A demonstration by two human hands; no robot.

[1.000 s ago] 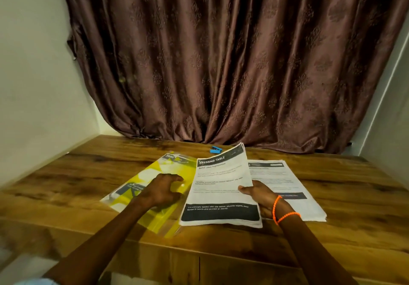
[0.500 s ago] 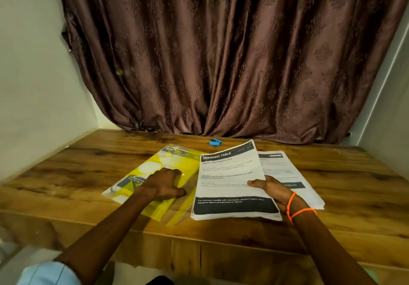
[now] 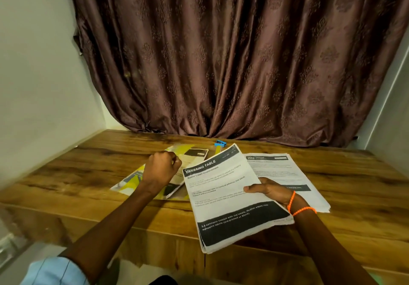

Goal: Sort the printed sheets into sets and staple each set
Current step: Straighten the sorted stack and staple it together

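Table (image 3: 354, 187): wood, curtain (image 3: 232, 59) behind.
R hand (image 3: 273, 190): thumb pinching printed sheets (image 3: 230, 198).
L hand (image 3: 162, 168): fist, empty, above yellow folder (image 3: 132, 179).
Stapler (image 3: 220, 144): beyond fingers.

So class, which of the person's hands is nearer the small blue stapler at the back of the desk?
The left hand: it hovers, fist curled, just short of the blue stapler. The right hand sits farther back, holding the printed sheets.
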